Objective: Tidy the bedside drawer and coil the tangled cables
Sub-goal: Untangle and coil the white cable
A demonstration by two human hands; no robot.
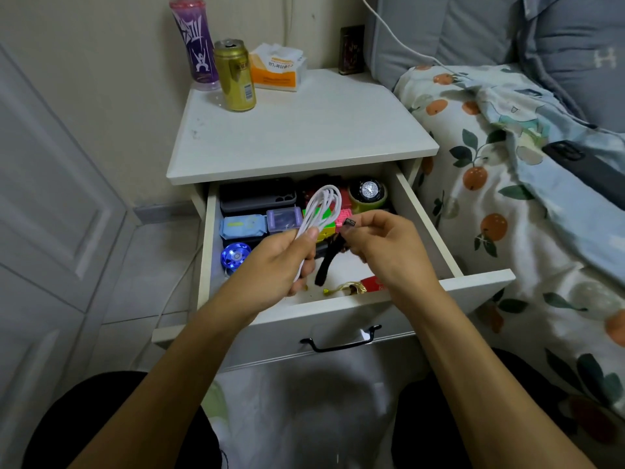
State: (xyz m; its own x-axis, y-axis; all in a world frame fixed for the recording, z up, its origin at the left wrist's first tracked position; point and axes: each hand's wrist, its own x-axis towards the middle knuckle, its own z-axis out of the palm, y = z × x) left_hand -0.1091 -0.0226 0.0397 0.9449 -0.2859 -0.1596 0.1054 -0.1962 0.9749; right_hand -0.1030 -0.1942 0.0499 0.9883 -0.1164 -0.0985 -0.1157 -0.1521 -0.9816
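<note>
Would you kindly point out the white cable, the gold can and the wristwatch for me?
white cable [321,206]: head view, on the looped strands above the left hand.
gold can [235,77]: head view, on its side wall.
wristwatch [368,190]: head view, on the dial.

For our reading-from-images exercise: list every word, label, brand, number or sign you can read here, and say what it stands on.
"H": white letter on the grey cushion.
Purple bottle: white graffiti-style marks and a figure, not readable.
Gold can: label and barcode too blurred.
Tissue pack: print too small.
Watch: dial too small.
Black tag in the right hand: unreadable.
</note>
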